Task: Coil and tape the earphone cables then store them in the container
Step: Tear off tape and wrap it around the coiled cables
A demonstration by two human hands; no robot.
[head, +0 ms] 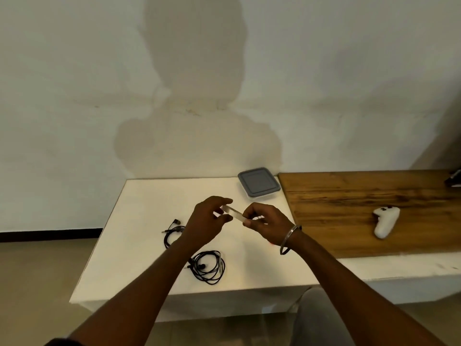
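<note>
Above the white table (139,221), my two hands stretch a strip of clear tape (233,213) between them. My left hand (207,221) pinches the strip's far end. My right hand (264,221) grips the near end, its fingers curled around what seems to be the tape roll, mostly hidden. One coiled black earphone cable (208,267) lies near the table's front edge. A second black earphone cable (172,233) lies to the left, partly behind my left wrist. The container (259,182), clear with a grey lid on it, sits at the table's back right corner.
A wooden tabletop (361,213) adjoins the white table on the right, with a white game controller (385,222) lying on it. A dark object (455,179) shows at the far right edge. A wall stands right behind the tables. A metal bangle is on my right wrist.
</note>
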